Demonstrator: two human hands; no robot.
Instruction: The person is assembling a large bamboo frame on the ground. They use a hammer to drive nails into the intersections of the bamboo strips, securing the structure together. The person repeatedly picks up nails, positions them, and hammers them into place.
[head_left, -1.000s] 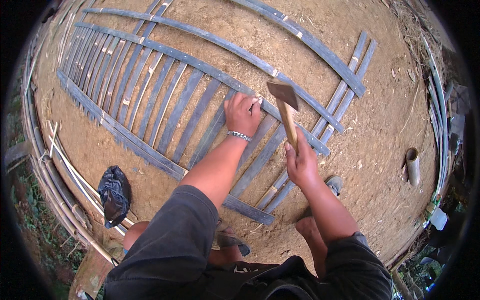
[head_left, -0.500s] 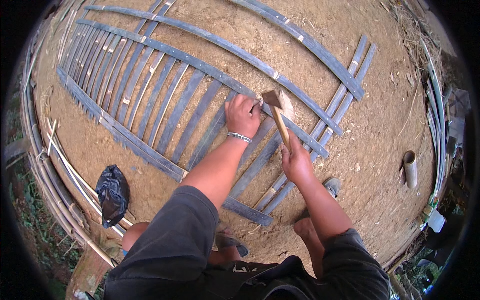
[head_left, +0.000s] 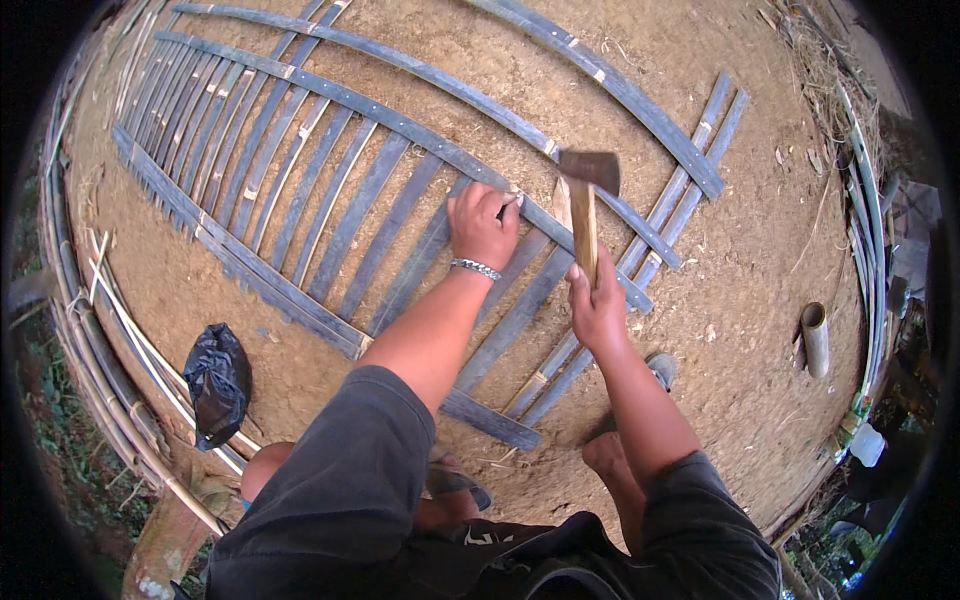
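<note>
A lattice of grey-blue bamboo slats (head_left: 300,210) lies flat on the dirt ground. My left hand (head_left: 483,222), with a metal bracelet at the wrist, presses down on a long cross slat (head_left: 420,135) and pinches something small against it; I cannot tell what. My right hand (head_left: 597,300) grips the wooden handle of a hatchet (head_left: 583,215). Its dark metal head is raised just right of my left hand, above the cross slat.
A black plastic bag (head_left: 216,382) lies at the lower left beside long bamboo poles (head_left: 110,330). A short bamboo tube (head_left: 816,340) rests on the dirt at the right. Loose slats (head_left: 610,85) lie at the top right. My bare feet are below the lattice.
The hatchet came down toward the cross slat half a second ago and is now lifted again. My left hand has stayed in place on the slat.
</note>
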